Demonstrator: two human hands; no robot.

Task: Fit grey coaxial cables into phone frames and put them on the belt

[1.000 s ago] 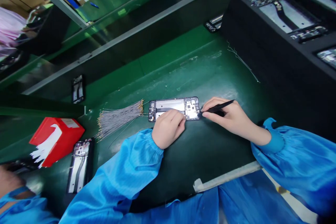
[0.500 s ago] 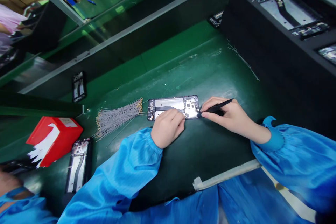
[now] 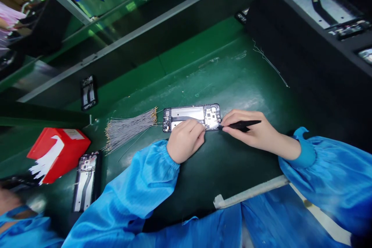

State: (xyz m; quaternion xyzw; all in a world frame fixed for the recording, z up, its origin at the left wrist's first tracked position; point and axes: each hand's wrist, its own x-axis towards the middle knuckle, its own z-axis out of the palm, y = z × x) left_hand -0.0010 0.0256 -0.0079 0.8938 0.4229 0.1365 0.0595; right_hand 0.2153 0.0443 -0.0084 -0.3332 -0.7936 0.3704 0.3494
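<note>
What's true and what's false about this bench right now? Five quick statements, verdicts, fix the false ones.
1. The right hand holds a slim black tool. True.

2. The left hand is well away from the opened phone. False: it is at the phone's near edge, covering part of it.

3. The tool's tip is at the phone's left end. False: it is at the right end, near the corner closest to the person.

4. A bundle of thin grey cables lies to the left of the phone. True.

5. The red box stands to the right of the phone. False: it is on the left, beyond the cables.
</note>
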